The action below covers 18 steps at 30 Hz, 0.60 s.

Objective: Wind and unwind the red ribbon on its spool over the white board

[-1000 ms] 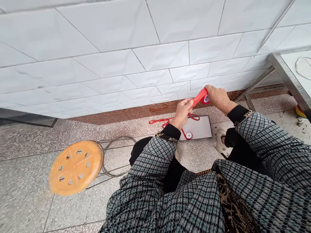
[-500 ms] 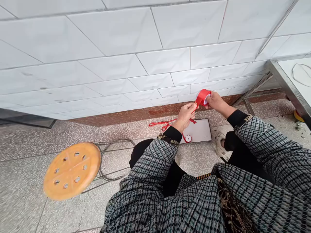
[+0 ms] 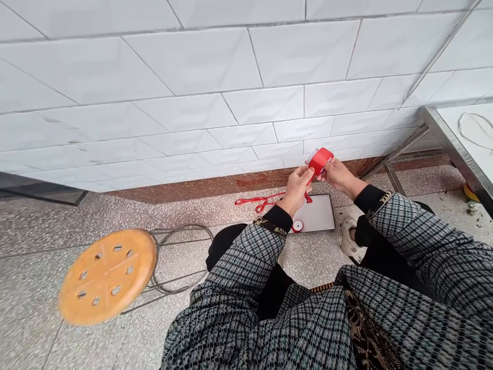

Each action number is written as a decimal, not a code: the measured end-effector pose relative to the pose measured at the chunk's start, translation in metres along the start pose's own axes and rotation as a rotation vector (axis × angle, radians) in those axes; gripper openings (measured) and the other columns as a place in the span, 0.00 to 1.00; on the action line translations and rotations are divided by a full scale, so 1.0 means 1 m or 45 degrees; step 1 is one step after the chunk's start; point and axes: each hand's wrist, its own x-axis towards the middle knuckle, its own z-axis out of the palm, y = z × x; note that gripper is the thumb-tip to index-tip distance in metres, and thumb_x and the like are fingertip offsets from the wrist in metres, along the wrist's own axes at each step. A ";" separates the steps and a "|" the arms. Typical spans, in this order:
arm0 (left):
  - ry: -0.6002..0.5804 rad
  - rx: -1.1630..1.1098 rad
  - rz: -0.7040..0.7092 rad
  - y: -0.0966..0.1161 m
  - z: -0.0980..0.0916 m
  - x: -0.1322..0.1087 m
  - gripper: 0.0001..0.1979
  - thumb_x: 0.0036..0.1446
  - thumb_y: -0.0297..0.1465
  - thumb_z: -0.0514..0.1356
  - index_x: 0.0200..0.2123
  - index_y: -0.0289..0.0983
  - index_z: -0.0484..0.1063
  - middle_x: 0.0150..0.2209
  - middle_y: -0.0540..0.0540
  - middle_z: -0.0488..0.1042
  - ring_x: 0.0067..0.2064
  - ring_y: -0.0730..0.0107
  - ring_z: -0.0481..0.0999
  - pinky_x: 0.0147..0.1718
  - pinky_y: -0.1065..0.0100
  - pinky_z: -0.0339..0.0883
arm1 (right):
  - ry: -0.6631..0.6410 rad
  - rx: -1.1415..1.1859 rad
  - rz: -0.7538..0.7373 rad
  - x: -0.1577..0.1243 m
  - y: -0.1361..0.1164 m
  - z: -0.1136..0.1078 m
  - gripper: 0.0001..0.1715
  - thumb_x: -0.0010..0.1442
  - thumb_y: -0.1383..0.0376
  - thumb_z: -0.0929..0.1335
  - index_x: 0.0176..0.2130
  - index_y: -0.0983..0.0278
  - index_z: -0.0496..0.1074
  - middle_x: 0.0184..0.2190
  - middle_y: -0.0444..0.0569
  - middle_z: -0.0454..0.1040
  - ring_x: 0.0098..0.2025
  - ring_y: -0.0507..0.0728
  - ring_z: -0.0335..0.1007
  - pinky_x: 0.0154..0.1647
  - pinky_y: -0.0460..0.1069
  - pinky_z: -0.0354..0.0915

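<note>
A wide roll of red ribbon (image 3: 320, 161) is held up in front of me near the wall. My right hand (image 3: 338, 174) is closed on the roll from its right side. At the roll's lower left, my left hand (image 3: 298, 187) pinches the ribbon with thumb and fingers. Beneath the hands, a shallow white tray or box lid (image 3: 321, 213) with a dark rim lies on the floor. A small spool of red ribbon (image 3: 297, 225) rests at its near left corner. Loops of narrow red ribbon (image 3: 259, 200) trail over the floor to the left.
An orange round stool (image 3: 110, 275) with metal legs stands at the left. A metal-framed table (image 3: 450, 139) with a thin cord is at the right. The white tiled wall (image 3: 215, 113) rises ahead. My shoe (image 3: 348, 236) is right of the tray.
The roll has turned so that its red outer face shows more toward me. My left hand has come slightly right, closer to the roll, and my right hand has shifted slightly down.
</note>
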 end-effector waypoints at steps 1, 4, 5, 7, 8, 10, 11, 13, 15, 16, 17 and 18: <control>-0.023 -0.004 0.006 0.001 0.000 0.000 0.34 0.39 0.53 0.81 0.35 0.37 0.71 0.19 0.60 0.64 0.16 0.86 0.50 0.18 0.75 0.43 | -0.018 0.044 0.019 -0.001 0.000 0.001 0.12 0.68 0.62 0.73 0.33 0.63 0.71 0.20 0.44 0.73 0.18 0.48 0.64 0.21 0.42 0.62; -0.132 0.002 0.011 0.004 -0.001 -0.001 0.36 0.35 0.57 0.80 0.34 0.36 0.72 0.20 0.57 0.67 0.16 0.87 0.50 0.18 0.75 0.43 | -0.037 0.130 0.074 -0.006 0.001 0.006 0.15 0.69 0.62 0.73 0.32 0.63 0.69 0.20 0.43 0.72 0.19 0.48 0.65 0.20 0.41 0.62; -0.155 0.006 0.011 0.004 -0.001 -0.001 0.36 0.36 0.57 0.80 0.33 0.35 0.72 0.20 0.56 0.68 0.17 0.88 0.50 0.18 0.75 0.43 | -0.033 0.133 0.087 -0.007 0.000 0.007 0.16 0.70 0.61 0.73 0.32 0.63 0.69 0.20 0.44 0.72 0.19 0.48 0.66 0.20 0.40 0.62; -0.178 0.009 0.012 0.005 -0.002 -0.001 0.36 0.37 0.57 0.80 0.33 0.35 0.72 0.20 0.56 0.68 0.17 0.88 0.51 0.18 0.75 0.44 | -0.026 0.109 0.113 -0.010 0.000 0.008 0.18 0.69 0.58 0.74 0.31 0.63 0.69 0.20 0.44 0.72 0.19 0.48 0.65 0.19 0.41 0.63; -0.184 0.006 0.012 0.005 -0.003 -0.001 0.35 0.38 0.57 0.80 0.33 0.35 0.72 0.20 0.56 0.68 0.17 0.88 0.51 0.18 0.75 0.44 | -0.026 0.089 0.120 -0.011 -0.001 0.009 0.20 0.68 0.57 0.75 0.31 0.63 0.69 0.20 0.43 0.71 0.18 0.48 0.64 0.18 0.41 0.63; -0.203 -0.009 0.003 0.006 -0.004 -0.001 0.35 0.39 0.56 0.80 0.33 0.36 0.71 0.20 0.56 0.68 0.16 0.88 0.50 0.19 0.75 0.43 | -0.039 0.051 0.104 -0.014 0.000 0.009 0.23 0.66 0.53 0.77 0.30 0.63 0.68 0.19 0.42 0.68 0.18 0.48 0.62 0.18 0.41 0.63; -0.213 -0.023 -0.004 0.006 -0.004 -0.001 0.35 0.39 0.56 0.80 0.33 0.36 0.70 0.19 0.56 0.67 0.16 0.88 0.50 0.19 0.75 0.43 | -0.052 0.028 0.083 -0.015 0.000 0.008 0.24 0.66 0.51 0.77 0.30 0.63 0.68 0.19 0.42 0.67 0.19 0.48 0.62 0.18 0.41 0.63; -0.238 -0.056 -0.019 0.007 -0.005 -0.002 0.35 0.38 0.56 0.80 0.32 0.37 0.68 0.17 0.59 0.63 0.16 0.87 0.48 0.19 0.75 0.41 | -0.068 -0.053 0.019 -0.015 0.004 0.007 0.26 0.66 0.48 0.76 0.30 0.62 0.68 0.19 0.41 0.66 0.19 0.48 0.61 0.19 0.42 0.65; -0.261 -0.088 -0.023 0.008 -0.005 -0.003 0.35 0.37 0.55 0.80 0.30 0.38 0.66 0.15 0.61 0.58 0.15 0.87 0.48 0.19 0.75 0.41 | -0.049 -0.227 -0.041 -0.011 0.009 0.005 0.26 0.68 0.47 0.73 0.29 0.61 0.67 0.19 0.43 0.66 0.20 0.50 0.62 0.22 0.45 0.67; -0.267 -0.103 -0.017 0.009 -0.006 -0.004 0.36 0.37 0.55 0.81 0.29 0.38 0.65 0.15 0.62 0.57 0.16 0.87 0.48 0.19 0.75 0.42 | -0.025 -0.349 -0.068 -0.008 0.011 0.004 0.25 0.70 0.48 0.71 0.29 0.61 0.67 0.19 0.44 0.67 0.20 0.51 0.63 0.23 0.46 0.68; -0.271 -0.118 -0.009 0.009 -0.006 -0.005 0.35 0.37 0.54 0.81 0.29 0.38 0.65 0.16 0.62 0.57 0.16 0.87 0.48 0.19 0.75 0.43 | 0.002 -0.481 -0.103 -0.004 0.014 0.002 0.22 0.71 0.50 0.69 0.31 0.62 0.69 0.20 0.45 0.68 0.20 0.53 0.65 0.24 0.48 0.69; -0.271 -0.130 -0.001 0.010 -0.007 -0.006 0.35 0.38 0.54 0.81 0.29 0.38 0.64 0.16 0.62 0.57 0.16 0.87 0.48 0.19 0.75 0.44 | 0.026 -0.614 -0.148 0.000 0.015 0.001 0.19 0.71 0.51 0.68 0.35 0.63 0.72 0.22 0.47 0.71 0.22 0.55 0.68 0.26 0.50 0.71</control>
